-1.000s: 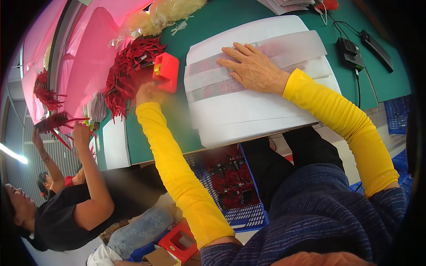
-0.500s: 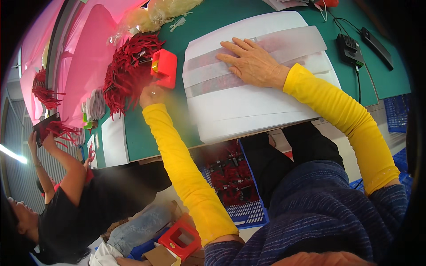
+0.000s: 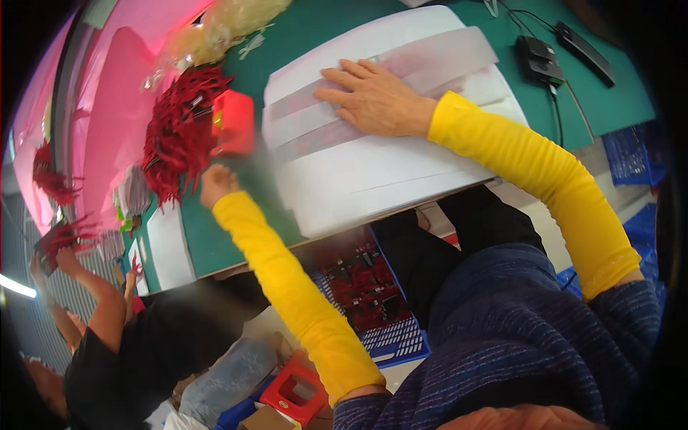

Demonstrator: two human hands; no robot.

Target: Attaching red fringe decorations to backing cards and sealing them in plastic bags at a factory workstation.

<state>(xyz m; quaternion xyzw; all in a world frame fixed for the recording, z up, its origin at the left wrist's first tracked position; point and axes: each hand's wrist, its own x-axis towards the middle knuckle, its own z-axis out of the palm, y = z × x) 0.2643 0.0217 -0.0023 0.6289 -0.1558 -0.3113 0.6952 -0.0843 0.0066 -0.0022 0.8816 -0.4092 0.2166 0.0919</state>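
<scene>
My right hand [image 3: 373, 97] lies flat, fingers spread, on a translucent flat sleeve [image 3: 444, 61] with something reddish showing through it. The sleeve rests across a thick stack of white paper sheets [image 3: 380, 175]. Off to the left, my left hand [image 3: 219, 185] is closed, its fingertips pinched together just on my side of a red tape dispenser [image 3: 236, 122] with a yellow roll in it. Anything in that pinch is too small and blurred to make out. Beyond that hand lies a heap of dark red ribbon-like strips [image 3: 175, 132] with small black tags.
Clear plastic bags [image 3: 222, 32] lie at the far left. A black device with a cable [image 3: 539, 61] and a long black object [image 3: 584, 54] sit at the right. A blue crate [image 3: 401, 340] of red pieces stands below the table edge. At left, a co-worker [image 3: 136, 351] handles red strips.
My left hand has drawn back toward me, farther from the tape dispenser. My right hand stays on the sleeve. The whole view has shifted, with the table's things now farther left.
</scene>
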